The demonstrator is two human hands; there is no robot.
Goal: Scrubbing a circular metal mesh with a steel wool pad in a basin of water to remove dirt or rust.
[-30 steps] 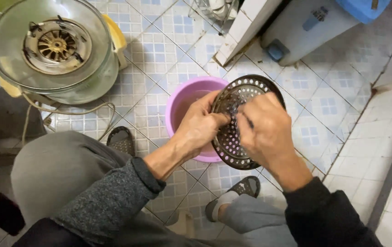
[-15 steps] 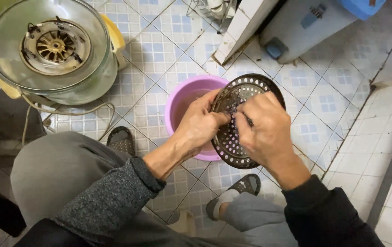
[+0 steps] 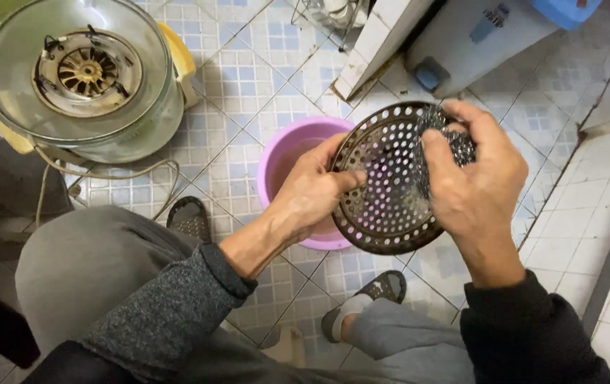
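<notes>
The right hand (image 3: 472,167) is closed around a wad of silvery steel wool (image 3: 441,142) and presses it against the face of a round, dark, perforated metal tray (image 3: 383,192). The left hand (image 3: 312,192) grips that tray by its left rim, thumb lying across the holed surface, holding it tilted on edge above a round pink plastic basin (image 3: 283,160). The basin stands on the floor of pale tiles with small blue squares (image 3: 241,78); it seems to hold a little cloudy water, though the tray and hand hide most of its inside. The tray's metal looks brown and stained over much of what shows, so the scrubbing appears to be partway at best, with dark patches left around the holes and rim. To the upper left sits a large round clear glass bowl (image 3: 148,128) capped by a lid with a fan and heating coil (image 3: 88,71) at its centre, with a pale cord trailing on the tiles; nothing else can be made out inside the bowl. The person crouches in grey trousers and dark sandals (image 3: 191,217).
</notes>
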